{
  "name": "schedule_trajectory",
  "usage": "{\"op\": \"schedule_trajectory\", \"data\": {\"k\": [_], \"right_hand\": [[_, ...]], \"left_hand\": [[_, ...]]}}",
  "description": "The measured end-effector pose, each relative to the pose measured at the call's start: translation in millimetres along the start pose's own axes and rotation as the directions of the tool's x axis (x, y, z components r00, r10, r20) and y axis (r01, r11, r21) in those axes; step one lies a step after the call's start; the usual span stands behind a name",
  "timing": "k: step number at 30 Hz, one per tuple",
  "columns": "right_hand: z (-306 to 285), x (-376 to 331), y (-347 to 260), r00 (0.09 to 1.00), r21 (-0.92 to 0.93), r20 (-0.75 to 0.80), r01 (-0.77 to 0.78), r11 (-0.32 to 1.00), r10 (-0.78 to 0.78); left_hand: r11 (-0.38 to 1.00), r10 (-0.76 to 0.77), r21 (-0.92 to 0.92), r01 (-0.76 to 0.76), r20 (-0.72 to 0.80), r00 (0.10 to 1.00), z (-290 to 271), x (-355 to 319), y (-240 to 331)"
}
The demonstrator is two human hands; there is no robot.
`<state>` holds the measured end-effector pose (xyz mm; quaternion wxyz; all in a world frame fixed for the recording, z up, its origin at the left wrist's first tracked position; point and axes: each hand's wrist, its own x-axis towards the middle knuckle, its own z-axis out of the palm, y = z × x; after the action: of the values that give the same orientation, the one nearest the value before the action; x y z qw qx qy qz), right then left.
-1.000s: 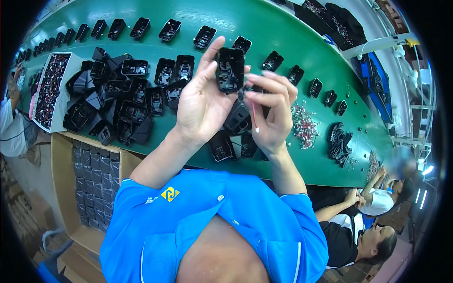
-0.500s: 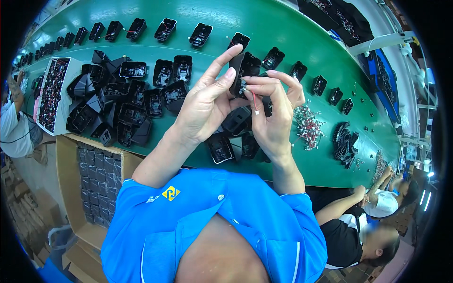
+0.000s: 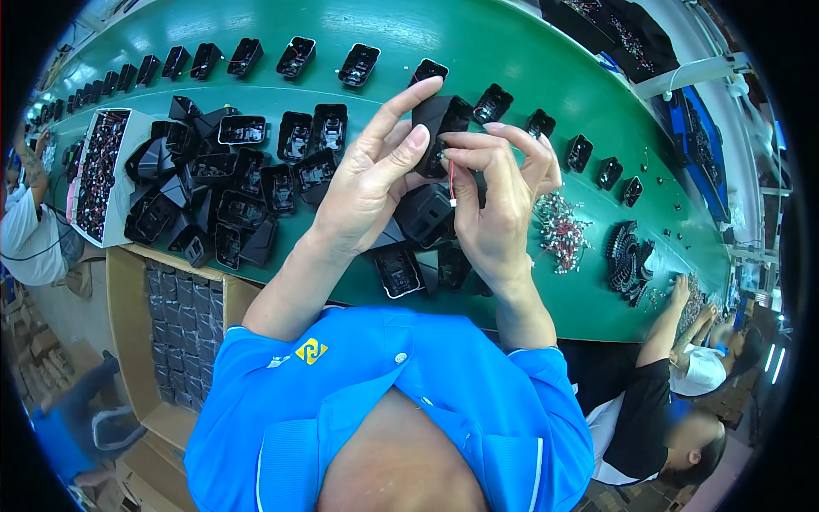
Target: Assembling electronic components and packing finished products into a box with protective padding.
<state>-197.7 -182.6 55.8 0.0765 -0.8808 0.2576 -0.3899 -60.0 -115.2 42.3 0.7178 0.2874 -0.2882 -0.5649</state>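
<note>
Black tapered plastic housing (image 3: 437, 115) now tipped side-on vs. 1 s ago, likely giving R hand (image 3: 503, 188) access at its rim. L hand (image 3: 367, 179) grips it above smooth green surface (image 3: 520, 64); R pinches thin red wire lead (image 3: 452, 181) w/ white plug (walls look matte).

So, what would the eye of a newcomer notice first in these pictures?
Probably the bright blue shirt at lower middle; above it, the left hand holds a black housing, with the right hand at its edge beside a red wire. Next, the green table beyond, with a heap of housings at left and a long row of others farther back.
</note>
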Motion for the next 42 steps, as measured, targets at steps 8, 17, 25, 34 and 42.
{"op": "schedule_trajectory", "data": {"k": [8, 17, 25, 34, 42], "right_hand": [[8.1, -4.1, 14.2, 0.997, 0.117, -0.077, 0.017, 0.993, -0.008], [18.3, -20.6, 40.7, 0.949, 0.333, -0.306, 0.027, 0.943, 0.081], [-4.2, -19.9, 41.5, 0.998, 0.199, -0.063, 0.016, 0.980, -0.004], [-83.0, -19.2, 171.6, 0.992, -0.450, -0.128, -0.062, 0.891, 0.004], [-249.2, -86.7, 387.5, 0.796, -0.848, 0.100, -0.245, 0.470, 0.596]], "left_hand": [[0.998, 0.046, 0.051, -0.043, -0.054, 0.997, 4.6, -0.8, -8.7], [0.942, 0.086, 0.315, -0.116, 0.107, 0.990, 10.0, -3.5, -4.6], [0.989, -0.009, 0.149, 0.024, -0.096, 0.995, 16.4, 3.2, -12.8], [-0.027, 0.252, 0.980, -0.199, 0.199, 0.947, -26.2, 37.3, 7.0], [-0.246, 0.142, 0.949, 0.197, -0.165, 0.976, -127.0, 18.6, 37.3]]}}
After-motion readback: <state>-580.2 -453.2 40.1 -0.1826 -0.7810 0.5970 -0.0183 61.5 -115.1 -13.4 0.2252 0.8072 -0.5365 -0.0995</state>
